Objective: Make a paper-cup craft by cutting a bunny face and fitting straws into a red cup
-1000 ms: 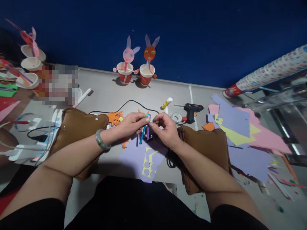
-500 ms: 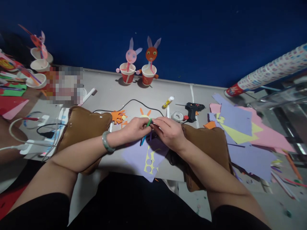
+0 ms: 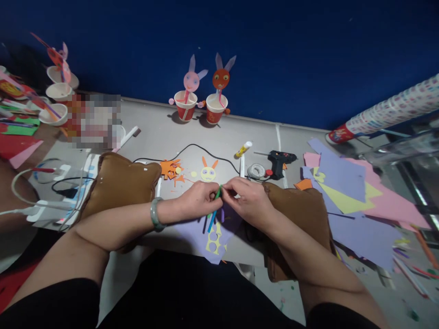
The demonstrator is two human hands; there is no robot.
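My left hand, with a jade-coloured bangle on its wrist, is closed with thumb and forefinger on a thin green straw. My right hand pinches at the straw's upper end, its fingertips touching or nearly touching the left hand's. A blue straw piece and a purple piece show below the hands; whether they join the green one is hidden. Beneath lies purple paper with a yellow hole-punched strip on it. Just beyond my hands is a yellow paper rabbit face with orange ears.
Two rabbit cups stand by the blue wall. A glue gun, tape roll and glue stick lie ahead right. Brown cushions lie under my forearms. Paper sheets and a cup stack are right; a power strip is left.
Both hands have come slightly nearer to me, still together on the green straw. The yellow rabbit face beyond them is now uncovered, and more of the blue straw piece shows.
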